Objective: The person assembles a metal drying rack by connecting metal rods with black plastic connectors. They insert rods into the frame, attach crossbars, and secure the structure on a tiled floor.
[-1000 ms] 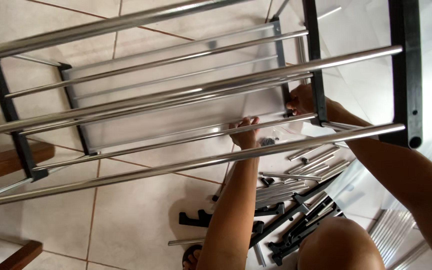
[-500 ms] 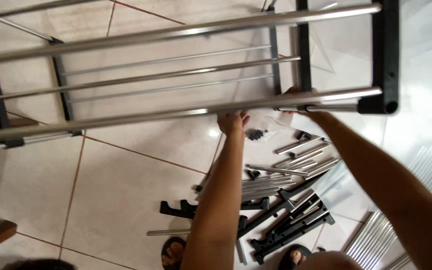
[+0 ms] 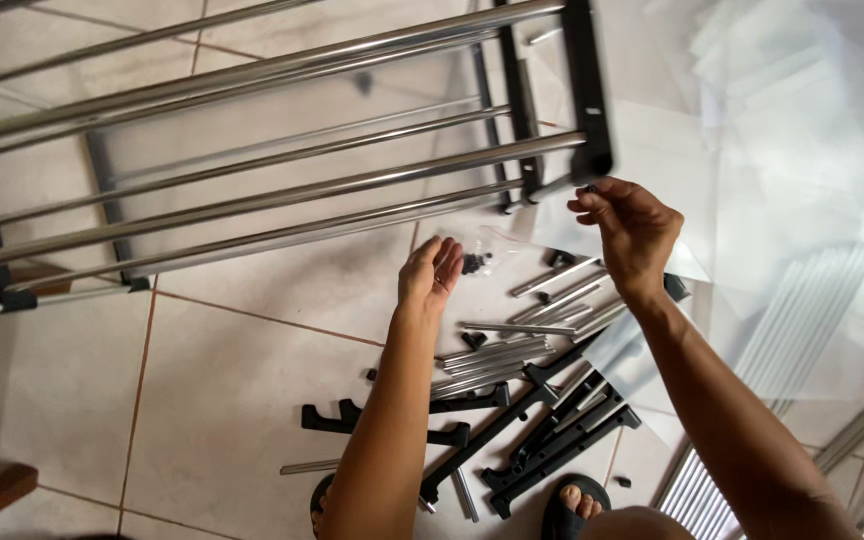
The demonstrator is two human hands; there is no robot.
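A metal rack (image 3: 252,150) of long steel tubes between black end frames fills the upper left of the view, and everything else is placed from it. The right hand (image 3: 632,230) is raised just below the rack's right black end frame (image 3: 587,90), its thumb and fingertips (image 3: 584,205) pinched together close under the lower corner of that frame; something very small may sit in the pinch, but it is too small to tell. The left hand (image 3: 432,272) hangs below the rack's lowest tubes, near the middle, with its fingers loosely curled and apart, holding nothing and touching nothing. Just right of that hand, below the rack, a small dark fitting (image 3: 472,263) lies on a clear plastic bag (image 3: 507,240) on the tiled floor (image 3: 202,380). Further below the rack, between the two forearms, lies a heap of short steel rods (image 3: 492,355) and black plastic brackets (image 3: 542,440), some crossing one another. To the right of the rack, sheets of clear plastic wrap (image 3: 782,120) cover the floor, with a bundle of pale tubes (image 3: 812,300) lying under them. A sandalled foot (image 3: 572,505) shows at the bottom edge, below the brackets.
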